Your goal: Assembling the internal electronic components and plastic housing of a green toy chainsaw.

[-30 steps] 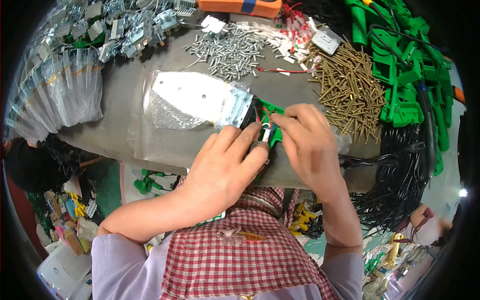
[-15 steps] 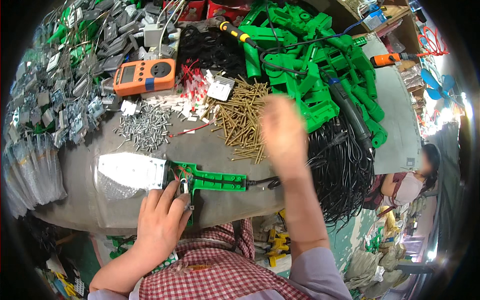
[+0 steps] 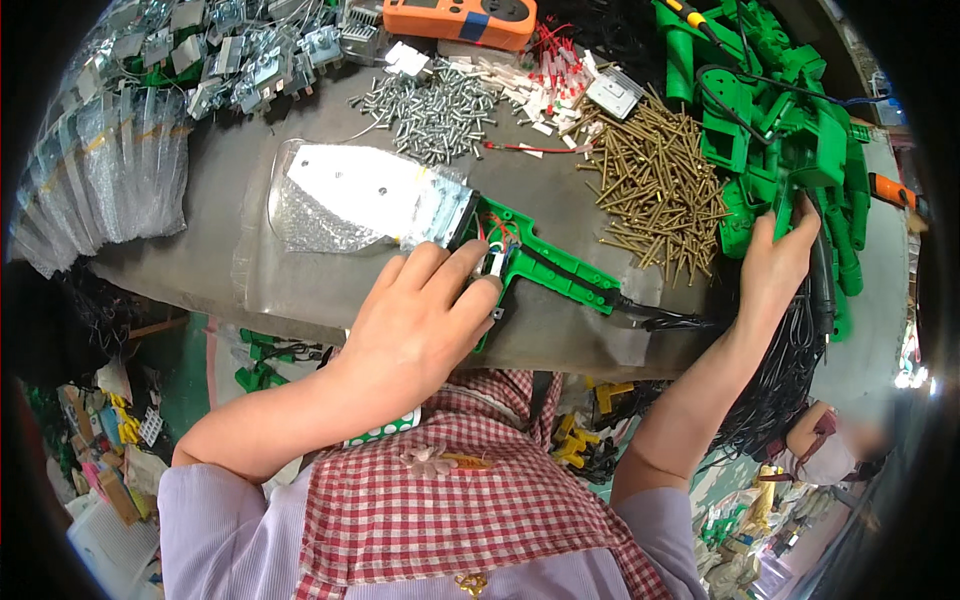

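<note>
My left hand (image 3: pixel 418 305) presses its fingers onto the wired end of an open green handle shell (image 3: pixel 572 278), beside a small white connector and thin red wires. A shiny metal plate (image 3: pixel 350 195) in clear bubble wrap joins that end of the shell, and a black cord (image 3: pixel 640 310) runs out of the other. At the right, my right hand (image 3: pixel 778 262) reaches into the heap of green plastic shells with its fingers closed around a green shell piece (image 3: pixel 790 195). Part of that piece is hidden by the fingers and the heap.
Brass-coloured long screws (image 3: pixel 655 180) and short silver screws (image 3: pixel 425 110) lie in piles beyond the handle. An orange meter (image 3: pixel 460 22) sits at the back. Bubble-wrap sleeves (image 3: pixel 110 180) and metal parts (image 3: pixel 260 60) fill the left; black cords (image 3: pixel 775 390) hang at the right.
My right hand has moved from over the brass screws to the green heap and closed on a piece. The view has shifted, while my left hand stays on the handle shell.
</note>
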`<state>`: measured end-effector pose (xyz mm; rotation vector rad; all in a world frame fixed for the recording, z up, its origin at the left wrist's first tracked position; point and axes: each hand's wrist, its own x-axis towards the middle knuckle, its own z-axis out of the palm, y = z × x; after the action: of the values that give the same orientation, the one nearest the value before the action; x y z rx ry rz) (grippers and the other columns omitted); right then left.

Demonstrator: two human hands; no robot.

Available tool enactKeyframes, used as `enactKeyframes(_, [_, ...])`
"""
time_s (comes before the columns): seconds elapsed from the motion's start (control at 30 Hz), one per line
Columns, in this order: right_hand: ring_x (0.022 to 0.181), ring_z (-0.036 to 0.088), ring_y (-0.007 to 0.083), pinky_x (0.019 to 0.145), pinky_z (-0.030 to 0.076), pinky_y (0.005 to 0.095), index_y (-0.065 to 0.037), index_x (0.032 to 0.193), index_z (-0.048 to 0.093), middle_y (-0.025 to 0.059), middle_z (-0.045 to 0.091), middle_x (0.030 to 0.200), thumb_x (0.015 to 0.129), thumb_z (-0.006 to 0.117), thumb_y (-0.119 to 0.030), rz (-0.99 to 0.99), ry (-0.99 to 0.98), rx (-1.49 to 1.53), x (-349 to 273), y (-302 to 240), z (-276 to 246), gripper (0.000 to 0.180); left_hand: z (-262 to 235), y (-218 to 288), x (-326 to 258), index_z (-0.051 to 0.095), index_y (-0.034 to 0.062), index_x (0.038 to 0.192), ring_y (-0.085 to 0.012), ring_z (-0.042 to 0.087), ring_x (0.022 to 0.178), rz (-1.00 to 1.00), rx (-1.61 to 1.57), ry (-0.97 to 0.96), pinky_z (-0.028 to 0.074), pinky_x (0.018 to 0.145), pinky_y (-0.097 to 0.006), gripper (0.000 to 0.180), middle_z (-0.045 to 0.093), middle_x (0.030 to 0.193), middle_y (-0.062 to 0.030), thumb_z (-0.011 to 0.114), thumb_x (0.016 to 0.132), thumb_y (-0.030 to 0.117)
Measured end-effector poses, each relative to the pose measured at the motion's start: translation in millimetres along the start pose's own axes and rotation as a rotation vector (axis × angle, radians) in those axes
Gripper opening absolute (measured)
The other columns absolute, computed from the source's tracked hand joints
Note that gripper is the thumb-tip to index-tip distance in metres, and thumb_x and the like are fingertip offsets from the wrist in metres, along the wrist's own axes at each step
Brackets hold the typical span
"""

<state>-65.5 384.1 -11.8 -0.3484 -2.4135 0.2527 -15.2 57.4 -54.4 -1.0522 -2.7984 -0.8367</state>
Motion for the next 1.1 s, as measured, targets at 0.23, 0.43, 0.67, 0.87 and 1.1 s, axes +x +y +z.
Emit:
enactKeyframes(0.23, [0.1,0.053,0.0404,0.088,0.043,0.0434,0.005,0.122,0.046,0.0249,0.055,0.112,0.08,0.065,-0.011,-0.385,-0.397,-0.004,-48,-34,28,0.049,0,-1,-1,0.055,0.007,0.107,-0.0281,0.052,0.094,-0.002,0.011,0.001,0.044,0.079,-0.039,0.043,0.054,0.122,-0.012,0.073,0.068,0.009])
enactKeyframes(0.43, [0.106,0.057,0.0283,0.089,0.046,0.0366,0.002,0.13,0.042,0.0176,0.057,0.118,0.086,0.063,-0.014,0.1,-0.51,0.724,-60,-36,10,0.051,-1,-5,-1,0.055,0.0074,0.108,-0.0282,0.052,0.094,-0.002,0.008,-0.005,0.044,0.081,-0.039,0.045,0.053,0.123,-0.0117,0.074,0.067,0.011])
enactKeyframes(0.67, [0.104,0.057,0.0255,0.089,0.047,0.0377,0.001,0.136,0.036,0.0166,0.056,0.118,0.085,0.07,-0.032,0.231,-0.588,1.359,-102,-29,-7,0.069,-8,-8,0,0.055,0.005,0.111,-0.0293,0.052,0.092,0.013,-0.117,-0.053,0.045,0.083,-0.039,0.052,0.053,0.124,-0.0127,0.077,0.063,0.009])
enactKeyframes(0.87, [0.104,0.056,0.024,0.092,0.043,0.0385,-0.001,0.132,0.042,0.0166,0.057,0.117,0.081,0.074,-0.034,0.244,-0.598,1.366,-110,-30,-7,0.068,-4,-8,0,0.055,0.0039,0.109,-0.0284,0.053,0.093,0.019,-0.088,-0.023,0.046,0.083,-0.037,0.051,0.055,0.122,-0.0128,0.076,0.063,0.008])
enactKeyframes(1.1, [0.103,0.057,0.0241,0.09,0.045,0.0377,-0.001,0.132,0.042,0.0182,0.057,0.117,0.085,0.07,-0.03,0.244,-0.55,1.359,-114,-30,-6,0.062,-3,-11,-4,0.047,0.0019,0.127,-0.0274,0.053,0.089,-0.027,-0.109,0.0,0.047,0.081,-0.036,0.074,0.058,0.122,-0.009,0.078,0.061,0.01])
